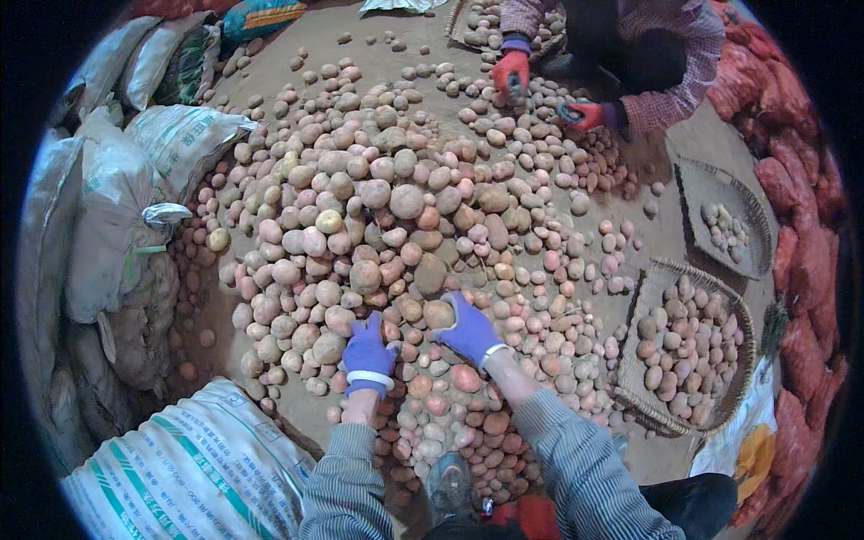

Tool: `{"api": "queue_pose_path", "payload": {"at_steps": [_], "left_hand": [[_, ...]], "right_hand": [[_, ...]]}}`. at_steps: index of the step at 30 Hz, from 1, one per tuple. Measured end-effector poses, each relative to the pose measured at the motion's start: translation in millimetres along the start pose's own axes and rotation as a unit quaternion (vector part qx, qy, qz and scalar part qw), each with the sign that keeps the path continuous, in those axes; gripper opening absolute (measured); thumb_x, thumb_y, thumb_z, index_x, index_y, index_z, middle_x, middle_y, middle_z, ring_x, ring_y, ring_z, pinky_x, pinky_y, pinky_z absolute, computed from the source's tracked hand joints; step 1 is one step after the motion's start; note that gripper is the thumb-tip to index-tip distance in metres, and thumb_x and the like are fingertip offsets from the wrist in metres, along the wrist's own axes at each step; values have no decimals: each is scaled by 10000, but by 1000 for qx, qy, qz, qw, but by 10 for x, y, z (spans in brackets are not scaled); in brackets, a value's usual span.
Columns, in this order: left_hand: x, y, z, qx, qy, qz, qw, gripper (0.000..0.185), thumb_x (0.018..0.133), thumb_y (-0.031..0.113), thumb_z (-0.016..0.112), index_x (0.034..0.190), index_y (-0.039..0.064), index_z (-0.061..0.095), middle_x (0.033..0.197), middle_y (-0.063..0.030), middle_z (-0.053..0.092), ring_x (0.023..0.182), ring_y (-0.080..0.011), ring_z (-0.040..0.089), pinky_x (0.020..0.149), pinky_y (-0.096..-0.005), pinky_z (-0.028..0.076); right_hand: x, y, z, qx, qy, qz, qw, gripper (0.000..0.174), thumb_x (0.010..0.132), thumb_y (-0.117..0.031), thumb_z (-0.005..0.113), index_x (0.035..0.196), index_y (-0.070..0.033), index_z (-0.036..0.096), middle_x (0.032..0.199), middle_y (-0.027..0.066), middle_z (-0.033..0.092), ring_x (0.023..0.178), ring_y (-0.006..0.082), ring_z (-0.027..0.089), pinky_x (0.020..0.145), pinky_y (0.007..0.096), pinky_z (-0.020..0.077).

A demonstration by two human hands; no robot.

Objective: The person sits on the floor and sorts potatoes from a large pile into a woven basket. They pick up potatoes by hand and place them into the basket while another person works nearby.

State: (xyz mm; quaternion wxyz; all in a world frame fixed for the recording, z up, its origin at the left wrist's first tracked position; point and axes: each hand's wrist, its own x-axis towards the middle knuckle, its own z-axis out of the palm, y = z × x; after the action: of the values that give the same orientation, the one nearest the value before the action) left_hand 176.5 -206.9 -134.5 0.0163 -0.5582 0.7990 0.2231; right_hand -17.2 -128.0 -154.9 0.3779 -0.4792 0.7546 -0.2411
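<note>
A broad heap of potatoes (pixel 364 277) covers the ground before me. My left hand (pixel 370 351), in a purple glove with a white band at the wrist, rests at the heap's near side with its fingers against potatoes; whether it grips one I cannot tell. To its right, my right hand (pixel 467 329), gloved alike, has its thumb and fingers around a brownish potato (pixel 439 314). Smaller potatoes (pixel 432 425) lie below and between my forearms, around my shoe.
A co-worker's red-gloved hands (pixel 511 77) work at the heap's far side. Wicker baskets of potatoes (pixel 748 324) stand at the right, before red mesh sacks (pixel 796 270). White woven sacks (pixel 111 223) line the left, and another printed sack (pixel 196 466) lies near my left arm.
</note>
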Motion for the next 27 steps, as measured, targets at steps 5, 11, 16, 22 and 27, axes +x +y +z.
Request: {"api": "queue_pose_path", "payload": {"at_steps": [5,11,16,22,27], "left_hand": [[-278,129,-53,-416,-6,-4,909,578,719,193,749,1235,51,529,1098,-110,598,924,-232,621,810,-349,529],[-1067,704,-142,-743,-40,14,668,671,864,197,641,1435,23,336,1322,-143,481,1140,-209,551,934,-337,492],[-1370,1133,169,-336,126,152,921,613,747,286,746,1263,22,547,1247,-162,568,1169,-317,525,1035,-442,379],[-1741,1625,396,-507,-87,157,843,545,802,271,702,1264,31,539,1218,-145,580,1098,-288,574,956,-393,447],[-1844,1603,274,-797,-243,54,550,595,974,440,515,1359,-3,418,1261,-101,561,1153,-220,567,1007,-349,443]], "right_hand": [[-415,62,-193,240,18,-45,970,729,760,-283,758,1358,-84,392,1295,138,534,1080,313,605,895,417,493],[-1156,27,-317,760,-133,27,636,406,970,-262,541,1325,-78,471,1226,68,552,1054,167,573,904,294,511],[-1755,36,73,849,-1,48,526,654,947,-603,398,1303,-63,493,1181,109,599,1093,250,583,975,416,467],[-2504,517,-277,580,273,-62,765,387,905,-290,594,1210,-61,528,1165,83,596,1060,237,590,916,411,499],[-3003,1247,-1268,840,260,-121,460,508,884,-387,623,1287,-91,535,1222,90,596,1151,255,557,960,434,465]]}}
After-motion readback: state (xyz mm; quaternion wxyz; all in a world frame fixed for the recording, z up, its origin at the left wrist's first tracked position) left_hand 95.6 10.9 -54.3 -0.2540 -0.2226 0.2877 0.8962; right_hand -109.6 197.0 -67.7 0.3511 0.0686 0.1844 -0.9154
